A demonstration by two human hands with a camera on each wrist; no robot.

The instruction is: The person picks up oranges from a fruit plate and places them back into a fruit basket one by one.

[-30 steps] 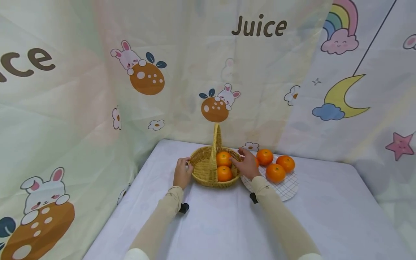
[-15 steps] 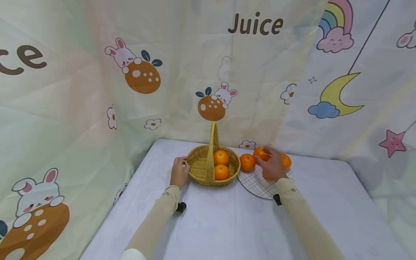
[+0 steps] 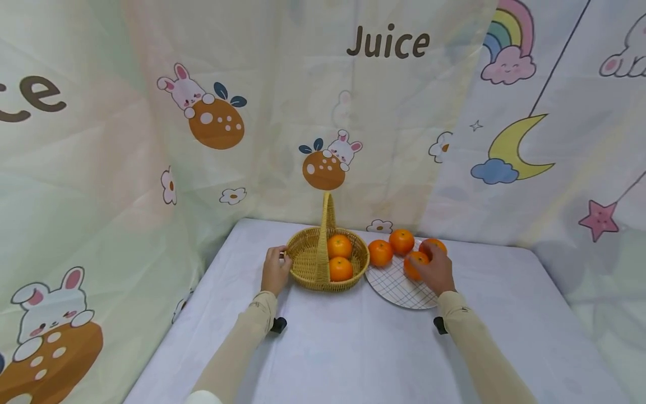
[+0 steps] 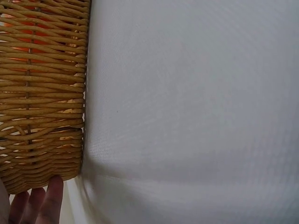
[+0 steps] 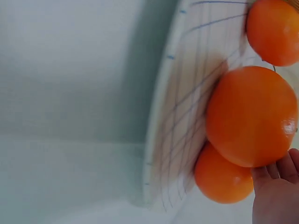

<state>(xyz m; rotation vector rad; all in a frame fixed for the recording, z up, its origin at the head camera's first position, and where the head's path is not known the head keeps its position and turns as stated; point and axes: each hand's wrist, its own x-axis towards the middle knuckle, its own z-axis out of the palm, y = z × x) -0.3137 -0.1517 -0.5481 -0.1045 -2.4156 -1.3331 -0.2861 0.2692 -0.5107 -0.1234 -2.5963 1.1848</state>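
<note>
A yellow wicker basket (image 3: 305,268) with a tall arched handle stands on the table, two oranges (image 3: 340,258) in its right half. My left hand (image 3: 276,272) rests at its left end; in the left wrist view the fingertips (image 4: 53,186) touch the outer weave, and the thumb is hidden there. Over the round white checked plate (image 3: 401,292), my right hand (image 3: 438,272) has thumb and fingers around the nearest orange (image 3: 413,271). In the right wrist view, the fingers touch the lower side of that orange (image 5: 252,116). Another orange (image 3: 434,246) lies partly hidden behind the hand.
Two more oranges, one (image 3: 381,253) beside the basket and one (image 3: 401,242) at the back, sit at the plate's far left. A white cloth covers the table (image 3: 333,348). Printed curtains (image 3: 282,101) hang close behind the table and along its sides.
My right hand has moved from the basket's right rim across the plate to the nearest orange. My left hand stays at the basket's left end. The head view has shifted slightly.
</note>
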